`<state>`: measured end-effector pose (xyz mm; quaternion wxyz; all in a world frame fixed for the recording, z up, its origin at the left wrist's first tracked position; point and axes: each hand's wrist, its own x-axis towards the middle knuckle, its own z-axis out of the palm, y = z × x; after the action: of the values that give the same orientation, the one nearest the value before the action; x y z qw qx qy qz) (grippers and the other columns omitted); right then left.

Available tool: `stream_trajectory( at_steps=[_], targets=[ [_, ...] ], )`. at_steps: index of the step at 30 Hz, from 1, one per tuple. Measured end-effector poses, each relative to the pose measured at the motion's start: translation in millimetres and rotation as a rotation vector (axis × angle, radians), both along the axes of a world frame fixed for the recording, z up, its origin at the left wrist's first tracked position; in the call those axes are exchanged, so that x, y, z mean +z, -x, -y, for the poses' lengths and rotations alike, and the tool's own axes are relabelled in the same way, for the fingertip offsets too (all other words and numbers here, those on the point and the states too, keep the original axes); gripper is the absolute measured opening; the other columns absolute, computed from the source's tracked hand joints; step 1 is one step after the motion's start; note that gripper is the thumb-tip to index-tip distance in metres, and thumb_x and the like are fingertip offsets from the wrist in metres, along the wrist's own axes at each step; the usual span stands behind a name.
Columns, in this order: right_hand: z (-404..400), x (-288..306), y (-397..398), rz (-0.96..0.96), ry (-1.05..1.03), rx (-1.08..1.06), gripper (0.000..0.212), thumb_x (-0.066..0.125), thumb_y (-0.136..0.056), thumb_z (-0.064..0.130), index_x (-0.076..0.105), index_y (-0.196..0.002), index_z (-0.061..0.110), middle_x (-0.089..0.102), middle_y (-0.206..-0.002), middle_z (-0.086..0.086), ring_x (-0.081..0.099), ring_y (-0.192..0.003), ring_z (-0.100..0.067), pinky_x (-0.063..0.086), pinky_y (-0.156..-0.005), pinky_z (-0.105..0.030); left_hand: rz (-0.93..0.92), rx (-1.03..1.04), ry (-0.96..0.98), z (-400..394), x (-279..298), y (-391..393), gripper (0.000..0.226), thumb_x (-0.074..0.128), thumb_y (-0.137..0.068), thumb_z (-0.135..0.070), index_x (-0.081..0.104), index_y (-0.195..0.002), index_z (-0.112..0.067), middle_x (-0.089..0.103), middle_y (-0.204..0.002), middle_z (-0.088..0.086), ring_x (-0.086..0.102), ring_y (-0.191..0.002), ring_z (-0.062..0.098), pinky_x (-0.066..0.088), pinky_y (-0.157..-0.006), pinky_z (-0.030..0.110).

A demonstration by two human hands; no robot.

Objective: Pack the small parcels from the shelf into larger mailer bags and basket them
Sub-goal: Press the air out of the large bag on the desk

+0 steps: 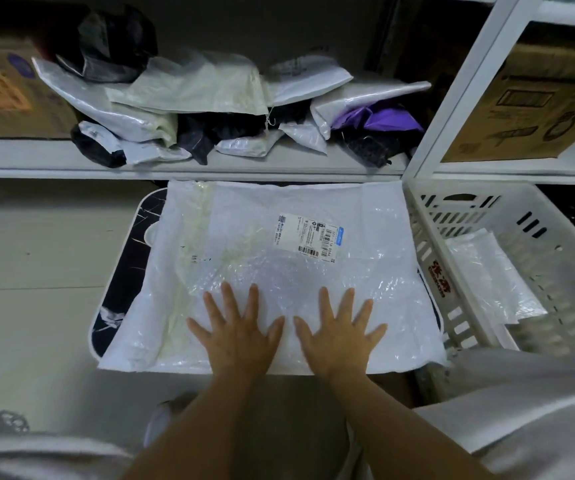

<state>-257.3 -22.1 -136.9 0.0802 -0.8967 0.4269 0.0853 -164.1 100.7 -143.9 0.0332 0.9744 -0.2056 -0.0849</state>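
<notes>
From the head camera, a large white mailer bag [272, 271] lies flat over a dark-topped small table [130, 271], covering most of it and overhanging its near edge. A printed shipping label [308, 239] sits toward the bag's far right part. The left hand [239, 332] and right hand [339, 332] rest side by side on the bag near its near edge, palms down, fingers straight and spread, pressing it flat. Small parcels [210, 109] are heaped on the shelf [189, 166] beyond the table's far edge. A white basket [459, 244] stands just beside the table's right edge, with pale bags inside.
</notes>
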Motion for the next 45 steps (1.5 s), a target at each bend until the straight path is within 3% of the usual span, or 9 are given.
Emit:
stream_trajectory(
  at_steps=[5, 12, 16, 21, 27, 32, 35, 39, 45],
  targets=[
    [5.1, 3.6, -6.5, -0.026, 0.026, 0.019, 0.082, 0.006, -0.082, 0.082, -0.007, -0.151, 0.040, -0.008, -0.162, -0.009, -0.011, -0.145, -0.044, -0.003, -0.112, -0.066, -0.011, 0.015, -0.027, 2.2, 2.8, -2.5, 0.086, 0.000, -0.076, -0.083, -0.007, -0.150, -0.040, -0.005, -0.161, 0.009, -0.008, -0.145, 0.042, 0.000, -0.108, 0.069],
    [50.6, 31.8, -21.3, -0.022, 0.216, 0.176, 0.072, 0.022, -0.084, 0.077, 0.030, -0.141, 0.034, 0.052, -0.124, -0.006, 0.047, -0.116, -0.029, 0.021, -0.105, -0.059, 0.166, 0.019, -0.118, -3.7, 31.8, -50.9, 0.083, 0.017, -0.076, -0.083, 0.039, -0.134, -0.027, 0.051, -0.122, 0.006, 0.046, -0.114, 0.029, 0.026, -0.100, 0.057],
    [70.7, 42.8, -44.1, -0.038, 0.284, 0.298, 0.072, 0.022, -0.087, 0.074, 0.023, -0.148, 0.036, 0.027, -0.152, -0.014, 0.015, -0.143, -0.036, 0.003, -0.109, -0.066, 0.162, -0.038, -0.171, -12.3, 31.6, -76.9, 0.074, 0.018, -0.079, -0.082, 0.035, -0.133, -0.035, 0.014, -0.155, 0.016, 0.006, -0.143, 0.045, 0.011, -0.105, 0.069],
    [69.9, 13.4, -60.7, -0.053, 0.063, 0.369, 0.079, 0.003, -0.080, 0.084, -0.016, -0.148, 0.048, -0.019, -0.161, 0.001, -0.018, -0.146, -0.039, 0.000, -0.111, -0.069, -0.005, 0.013, -0.118, -12.3, 15.6, -85.7, 0.101, 0.001, -0.070, -0.090, -0.008, -0.151, -0.030, -0.017, -0.159, 0.013, -0.006, -0.143, 0.048, 0.012, -0.109, 0.069],
    [69.1, 8.3, -66.7, -0.055, 0.008, 0.304, 0.077, 0.003, -0.082, 0.082, -0.008, -0.150, 0.048, -0.008, -0.163, 0.002, -0.009, -0.148, -0.037, 0.001, -0.113, -0.067, 0.016, 0.064, -0.158, -9.7, 16.9, -92.1, 0.086, -0.001, -0.076, -0.084, -0.019, -0.147, -0.039, -0.006, -0.160, 0.015, 0.012, -0.143, 0.044, 0.025, -0.104, 0.062],
    [68.4, 26.6, -91.6, 0.095, 0.188, 0.236, 0.053, 0.025, -0.094, 0.062, 0.045, -0.132, 0.032, 0.050, -0.132, -0.007, 0.037, -0.129, -0.032, 0.017, -0.109, -0.062, 0.207, 0.136, -0.058, 1.0, 36.3, -121.0, 0.062, 0.016, -0.088, -0.065, 0.045, -0.129, -0.028, 0.051, -0.113, 0.014, 0.046, -0.103, 0.031, 0.038, -0.084, 0.047],
    [74.0, 32.0, -117.9, 0.167, 0.205, 0.293, 0.056, 0.031, -0.092, 0.062, 0.042, -0.137, 0.029, 0.035, -0.145, -0.010, 0.015, -0.142, -0.034, 0.006, -0.113, -0.063, 0.202, 0.025, -0.098, 22.1, 38.0, -140.3, 0.065, 0.017, -0.088, -0.068, 0.045, -0.127, -0.024, 0.036, -0.141, 0.020, 0.027, -0.135, 0.041, 0.023, -0.106, 0.061],
    [88.6, 15.7, -130.9, 0.012, 0.008, 0.383, 0.074, 0.014, -0.083, 0.082, 0.001, -0.149, 0.051, -0.005, -0.163, 0.001, -0.013, -0.147, -0.038, -0.004, -0.112, -0.067, 0.000, -0.118, -0.055, 39.5, 20.9, -152.1, 0.084, 0.005, -0.078, -0.084, -0.005, -0.150, -0.042, -0.012, -0.161, 0.001, -0.011, -0.145, 0.041, 0.004, -0.109, 0.070],
    [104.0, 5.1, -126.5, 0.002, -0.060, 0.314, 0.078, 0.008, -0.080, 0.084, -0.006, -0.149, 0.050, -0.012, -0.163, -0.001, -0.013, -0.148, -0.032, -0.002, -0.116, -0.060, -0.021, -0.009, -0.065, 39.0, 18.6, -156.4, 0.090, 0.000, -0.069, -0.091, -0.011, -0.147, -0.047, -0.013, -0.161, 0.002, -0.012, -0.144, 0.042, 0.004, -0.108, 0.071]
  ],
)
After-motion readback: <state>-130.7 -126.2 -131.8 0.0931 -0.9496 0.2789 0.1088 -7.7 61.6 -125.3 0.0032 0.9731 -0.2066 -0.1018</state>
